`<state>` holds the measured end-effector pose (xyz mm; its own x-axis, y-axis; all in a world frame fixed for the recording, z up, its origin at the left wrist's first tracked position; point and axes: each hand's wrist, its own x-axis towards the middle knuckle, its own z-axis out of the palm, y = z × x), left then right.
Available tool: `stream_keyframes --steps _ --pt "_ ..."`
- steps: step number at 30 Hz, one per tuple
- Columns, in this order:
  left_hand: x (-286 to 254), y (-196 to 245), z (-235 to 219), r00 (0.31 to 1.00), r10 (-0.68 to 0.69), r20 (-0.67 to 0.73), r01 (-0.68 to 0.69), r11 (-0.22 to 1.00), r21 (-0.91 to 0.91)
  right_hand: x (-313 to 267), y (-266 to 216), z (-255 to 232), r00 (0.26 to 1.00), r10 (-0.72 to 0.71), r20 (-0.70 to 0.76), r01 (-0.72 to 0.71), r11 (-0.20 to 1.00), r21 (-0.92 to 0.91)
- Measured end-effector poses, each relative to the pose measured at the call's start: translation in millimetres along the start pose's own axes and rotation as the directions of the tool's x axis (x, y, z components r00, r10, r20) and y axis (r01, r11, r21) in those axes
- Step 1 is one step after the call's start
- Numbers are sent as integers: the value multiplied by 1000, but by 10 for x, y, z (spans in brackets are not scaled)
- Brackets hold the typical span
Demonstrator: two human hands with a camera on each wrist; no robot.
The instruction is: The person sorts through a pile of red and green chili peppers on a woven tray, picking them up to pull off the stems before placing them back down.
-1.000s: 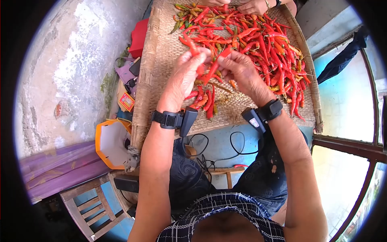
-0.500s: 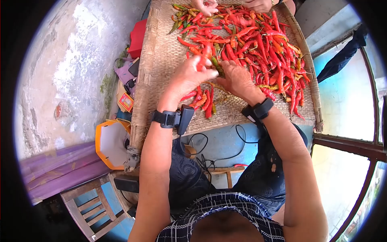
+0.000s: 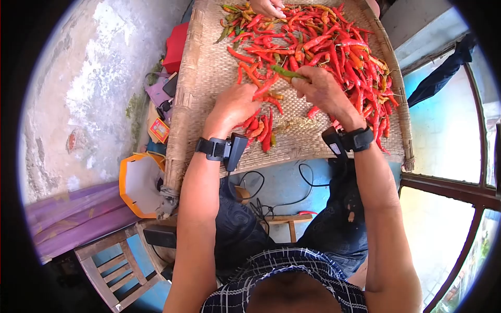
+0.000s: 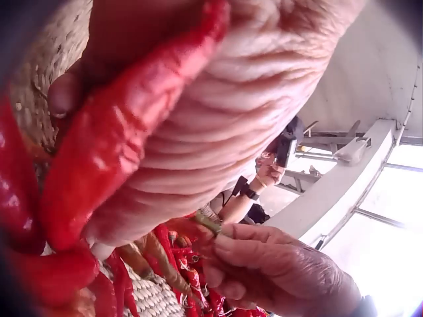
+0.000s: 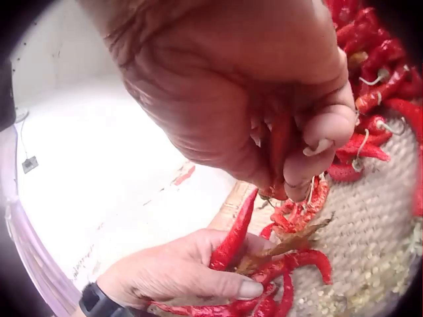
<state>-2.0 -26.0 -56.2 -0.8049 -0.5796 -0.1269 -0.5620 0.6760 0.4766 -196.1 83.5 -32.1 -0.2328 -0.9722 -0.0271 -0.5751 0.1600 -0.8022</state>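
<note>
Red chili peppers point(image 3: 344, 62) lie heaped on a woven tray point(image 3: 209, 78). My left hand point(image 3: 232, 107) is low over a small pile of red peppers point(image 3: 267, 133) near the tray's front edge. It holds a red chili pepper point(image 5: 234, 231), which sticks up between thumb and fingers in the right wrist view; another view shows a pepper point(image 4: 125, 132) along the palm. To the right, my right hand point(image 3: 324, 93) pinches a chili pepper with a green end point(image 3: 284, 72) pointing left. In the right wrist view its curled fingers partly hide an orange-red pepper point(image 5: 281, 152).
Another person's hand point(image 3: 269, 7) reaches in at the tray's far edge, near greenish peppers point(image 3: 229, 23). Pale seeds point(image 3: 298, 123) are scattered on the weave. Cables point(image 3: 266, 208) hang below the tray, and a yellow-edged box point(image 3: 141, 185) stands left of it.
My right hand has gone into the heap and lifted a green-ended pepper, moving slightly right. My left hand has lowered toward the small pile. One of the other person's hands has left the far edge.
</note>
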Motion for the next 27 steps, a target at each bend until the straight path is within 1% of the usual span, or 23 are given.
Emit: stream_keyframes --steps 1,2,4,5,6,7,8,10,12,13,14,15,16,17,18,19,20,21,22,24,25,26,27 --pt "7 17 -30 998 -66 6 66 998 -14 8 68 -43 1000 -18 7 17 998 59" --pt "15 17 -49 998 -60 7 60 998 -16 -1 67 -103 1000 -14 3 13 998 56" --pt "30 20 -76 992 -54 -117 48 998 -48 -27 53 -232 998 -10 -60 18 992 125" --pt "3 83 -142 985 -125 -120 117 991 -71 -37 57 -280 993 25 -114 -11 992 124" --pt "31 19 -111 985 -127 -119 119 990 -72 -42 71 -330 993 26 -112 -12 992 125" --pt "79 -104 -64 983 -119 -142 92 978 -187 -44 90 -375 990 38 -137 -22 993 120" --pt "82 -102 -92 979 -114 -167 60 952 -299 -45 111 -408 985 50 -163 -31 993 115" --pt "79 -79 -133 972 -133 -191 64 941 -334 -57 141 -416 988 40 -151 -26 995 92" --pt "83 -44 -184 967 -214 -137 94 803 -588 -95 114 -411 995 -22 95 22 1000 8" --pt "72 -30 -211 968 -210 -136 91 802 -591 -127 89 -355 996 -58 70 52 995 84" --pt "33 5 -253 972 -203 -120 78 758 -647 -110 105 -311 996 -56 66 50 996 79" --pt "15 37 -276 977 -184 -109 56 711 -701 -88 160 -286 993 -120 18 119 992 43" --pt "-32 50 -256 968 -223 -117 59 652 -756 -86 228 -296 983 -177 -37 177 984 -11" --pt "-80 72 -219 964 -239 -120 43 581 -813 -90 265 -312 989 -137 -63 141 988 62" --pt "-130 162 -292 973 -225 -49 72 498 -864 -89 299 -353 989 -88 -118 101 989 106" --pt "-136 291 -331 923 -383 40 224 451 -864 -39 329 -214 954 62 -292 226 491 841" --pt "-99 264 -335 950 -308 39 186 464 -866 84 549 -291 884 -164 -439 332 880 341" --pt "-96 219 -237 963 -260 -66 51 420 -906 -43 358 -462 927 33 -375 204 793 575" --pt "-3 65 -223 971 -240 2 135 536 -833 -36 285 -547 791 -152 -593 164 986 -34" --pt "9 159 -151 975 -217 -51 72 525 -848 -45 290 -614 614 -268 -742 130 962 -239" --pt "19 216 -109 982 -184 -45 58 519 -853 -60 278 -643 516 -349 -782 88 930 -357" --pt "9 269 -75 977 -208 -57 64 534 -843 -87 262 -649 420 -432 -798 41 888 -459" --pt "5 301 -56 969 -236 -74 70 549 -833 -131 261 -629 511 -350 -785 1 913 -407"
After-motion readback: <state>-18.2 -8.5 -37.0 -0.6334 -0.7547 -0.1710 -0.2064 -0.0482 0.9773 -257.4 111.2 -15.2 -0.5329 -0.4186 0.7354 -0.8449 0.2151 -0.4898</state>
